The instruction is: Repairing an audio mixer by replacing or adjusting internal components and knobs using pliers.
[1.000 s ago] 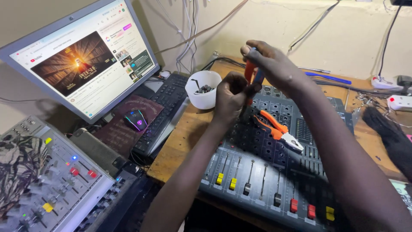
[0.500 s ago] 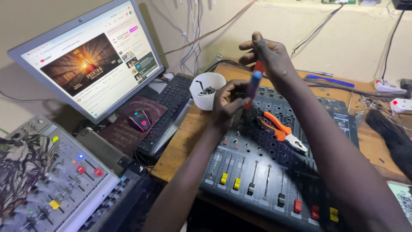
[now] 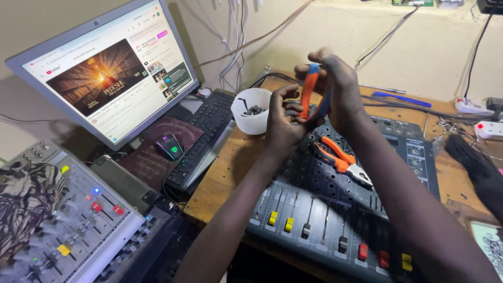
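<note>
Your right hand (image 3: 340, 89) is closed around the orange and blue handle of a screwdriver (image 3: 309, 94), held upright above the dark audio mixer (image 3: 335, 209) on the table (image 3: 225, 173). Your left hand (image 3: 283, 120) is curled just beside the tool's lower end, fingers bent around something too small to make out. Orange pliers (image 3: 340, 160) lie on the mixer under your hands, and a white cup (image 3: 251, 111) of small parts stands beside the keyboard (image 3: 201, 141).
</note>
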